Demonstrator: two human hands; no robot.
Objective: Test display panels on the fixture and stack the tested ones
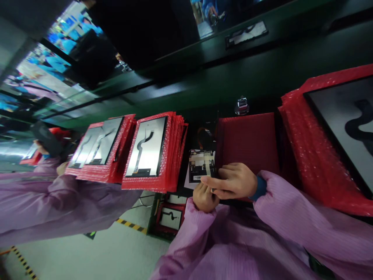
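Just at device (201, 165) edge, right hand (236, 181).

Opened electronic device (201, 165) lies on a sheet (189, 181) at the middle of the table (186, 97). Left hand (205, 197) and right hand (237, 181) sit at its near edge. Flat pad (247, 144) lies immediately right; beyond it, a right pouch stack (317, 167) bears one panel (346, 120). Left of the device: a near pouch stack (175, 155), one panel (148, 146) on top; farther left, an outer pouch stack (100, 176) bearing two panels (107, 136). Another panel (252, 32) rests on the rear ledge (291, 33). Below the table, a crate (152, 223) contains panels (171, 223).
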